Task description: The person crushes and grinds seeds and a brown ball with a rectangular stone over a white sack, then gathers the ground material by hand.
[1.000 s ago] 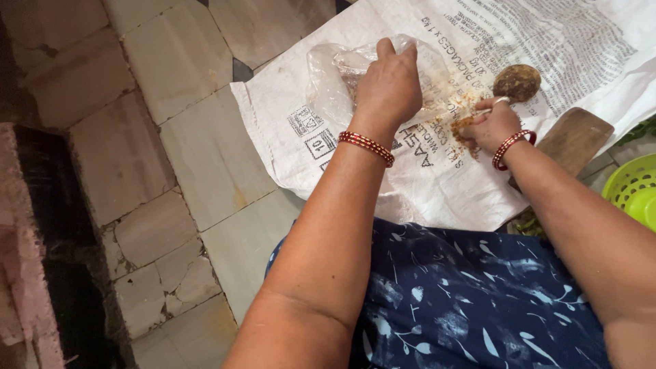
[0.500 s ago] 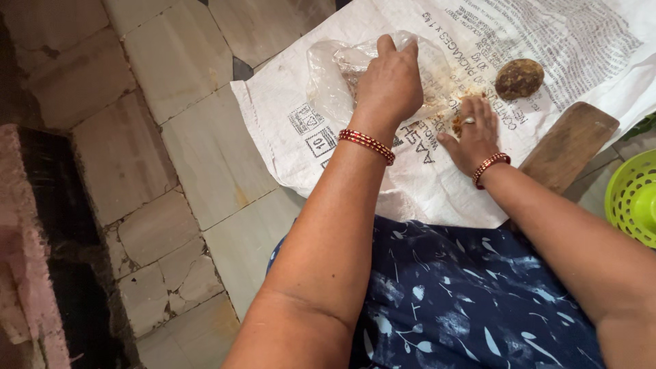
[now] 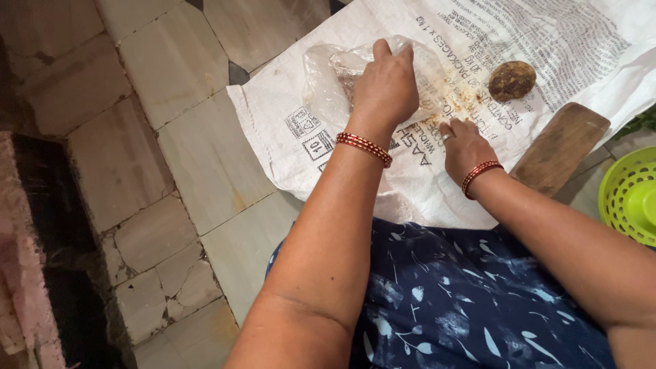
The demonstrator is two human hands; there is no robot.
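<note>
Bag (image 3: 328,82), clear plastic, lies crumpled at the left part of the printed white sack (image 3: 287,157) on the tile floor (image 3: 171,150), its top bunched and gripped in the closed left hand (image 3: 384,89); right hand (image 3: 465,145) rests flat and open on the sack beside orange crumbs (image 3: 459,96), holding nothing. Brown lump (image 3: 511,80) sits out on the sack apart from both hands and outside the bag, so the handling looks partway. Open floor lies left; a wooden board (image 3: 562,147) and green basket (image 3: 632,198) crowd the right edge.

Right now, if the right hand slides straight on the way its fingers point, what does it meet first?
Probably the yellowish crumbs on the white printed sack, just beyond the right hand. The round brown lump lies farther on, slightly to the right.
</note>
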